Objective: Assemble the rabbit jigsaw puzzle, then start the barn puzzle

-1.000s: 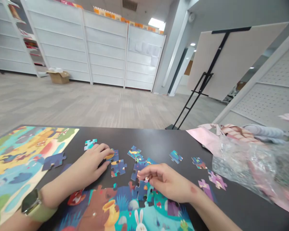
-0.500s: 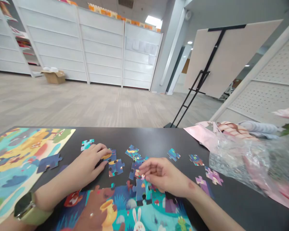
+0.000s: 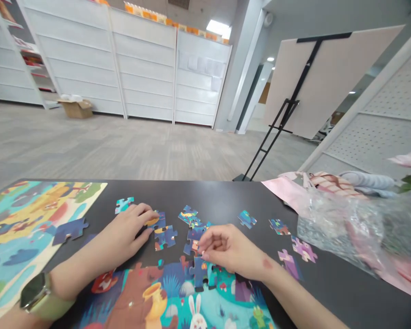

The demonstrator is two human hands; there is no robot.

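Hands apart: left hand [image 3: 132, 232] loosely spread by pieces [image 3: 165, 237]; right hand [image 3: 230, 250] at blue piece [image 3: 200, 273], near centre, over puzzle [image 3: 133, 299], pinch unclear. Probably light, stiff card; grip edges.

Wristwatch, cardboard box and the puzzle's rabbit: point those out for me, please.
Wristwatch [image 3: 34, 291]: head view, on its dark screen.
Cardboard box [image 3: 76, 110]: head view, on its side.
Rabbit [image 3: 197, 318]: head view, on its white head.

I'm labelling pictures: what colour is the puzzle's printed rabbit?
The printed rabbit is white; the head view shows it best.
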